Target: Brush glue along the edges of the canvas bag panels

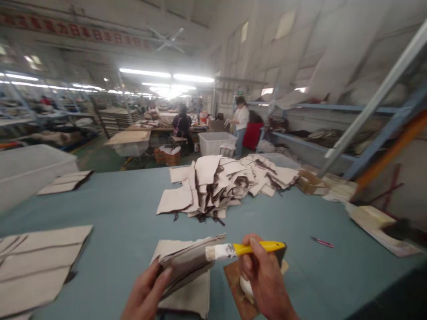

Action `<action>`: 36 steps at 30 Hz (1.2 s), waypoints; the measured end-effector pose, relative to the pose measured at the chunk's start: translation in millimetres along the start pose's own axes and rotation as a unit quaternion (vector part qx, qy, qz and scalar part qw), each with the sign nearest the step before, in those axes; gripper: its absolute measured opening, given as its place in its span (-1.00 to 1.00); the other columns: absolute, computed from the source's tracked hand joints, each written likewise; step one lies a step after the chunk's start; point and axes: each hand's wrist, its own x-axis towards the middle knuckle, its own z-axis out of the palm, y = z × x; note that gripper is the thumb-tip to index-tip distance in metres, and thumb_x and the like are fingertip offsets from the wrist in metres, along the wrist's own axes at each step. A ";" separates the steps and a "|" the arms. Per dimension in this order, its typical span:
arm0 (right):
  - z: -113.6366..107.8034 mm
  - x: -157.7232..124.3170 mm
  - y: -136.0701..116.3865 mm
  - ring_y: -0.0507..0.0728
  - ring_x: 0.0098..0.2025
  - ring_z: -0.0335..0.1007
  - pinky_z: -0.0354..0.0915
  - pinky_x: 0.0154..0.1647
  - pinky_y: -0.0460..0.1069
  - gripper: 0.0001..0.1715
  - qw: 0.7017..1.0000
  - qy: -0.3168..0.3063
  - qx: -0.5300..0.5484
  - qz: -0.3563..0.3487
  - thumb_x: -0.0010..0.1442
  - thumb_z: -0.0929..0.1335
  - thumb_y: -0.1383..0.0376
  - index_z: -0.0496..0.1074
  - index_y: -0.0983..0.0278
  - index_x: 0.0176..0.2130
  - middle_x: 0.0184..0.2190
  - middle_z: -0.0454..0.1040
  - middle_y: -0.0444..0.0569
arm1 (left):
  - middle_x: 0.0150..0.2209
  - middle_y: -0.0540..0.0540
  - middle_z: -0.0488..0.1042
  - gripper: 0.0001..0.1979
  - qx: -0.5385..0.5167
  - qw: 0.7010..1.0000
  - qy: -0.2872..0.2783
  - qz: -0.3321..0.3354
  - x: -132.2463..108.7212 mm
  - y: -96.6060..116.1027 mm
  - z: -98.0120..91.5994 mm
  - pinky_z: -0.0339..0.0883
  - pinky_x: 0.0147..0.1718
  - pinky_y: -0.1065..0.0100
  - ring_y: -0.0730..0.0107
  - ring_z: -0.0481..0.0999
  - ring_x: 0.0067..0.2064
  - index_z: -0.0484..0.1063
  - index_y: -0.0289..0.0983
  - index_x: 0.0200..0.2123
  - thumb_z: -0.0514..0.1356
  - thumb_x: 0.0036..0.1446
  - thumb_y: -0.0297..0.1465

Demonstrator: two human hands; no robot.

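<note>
My right hand [263, 275] is closed round the yellow handle of a paintbrush [240, 250]. The brush's pale tip meets the edge of a folded fabric piece [190, 258], beige with dark edging. Pinched between thumb and fingers, that piece is in my left hand [148, 284], raised at a tilt. Below it lies a small stack of beige fabric pieces [193, 298] on the table [116, 209]. Partly hidden behind my right hand are a brown board [233, 280] and a white round container [246, 286].
A large heap of beige pieces [213, 182] lies ahead. More panels [40, 266] are at left, near a white bin [33, 173]. Small snips [322, 242] and a tray [380, 226] lie at right. Two people are in the background, one standing [240, 120].
</note>
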 end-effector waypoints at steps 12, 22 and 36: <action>35.8 -22.2 13.7 -0.08 -0.67 0.04 0.04 -0.67 -0.18 -0.48 0.997 -0.054 -0.037 0.051 0.16 0.49 -0.14 0.45 0.26 -0.35 -0.71 0.21 -0.28 | -0.42 -0.08 0.48 -0.79 0.081 0.954 0.004 0.290 -21.9 -16.6 -2.0 0.44 -0.35 0.36 0.29 0.48 -0.39 0.41 -0.20 -0.33 0.04 0.33 -0.51; 41.9 -28.6 25.4 -0.07 -0.65 0.04 0.02 -0.66 -0.17 -0.46 0.990 -0.070 -0.119 0.009 0.18 0.47 -0.14 0.46 0.27 -0.39 -0.70 0.24 -0.24 | -0.43 -0.13 0.45 -0.72 0.158 0.911 0.045 0.378 -17.1 -13.1 3.8 0.39 -0.23 0.25 0.12 0.52 -0.19 0.34 -0.20 -0.33 -0.01 0.25 -0.67; 29.7 -31.7 34.5 -0.06 -0.67 0.03 0.05 -0.67 -0.14 -0.46 0.976 -0.100 -0.195 -0.001 0.26 0.40 -0.11 0.40 0.25 -0.48 -0.73 0.17 -0.26 | -0.49 -0.09 0.44 -0.69 0.160 0.904 0.064 0.392 -17.2 -12.9 13.6 0.28 -0.39 0.27 0.18 0.44 -0.37 0.27 -0.17 -0.40 -0.02 0.18 -0.70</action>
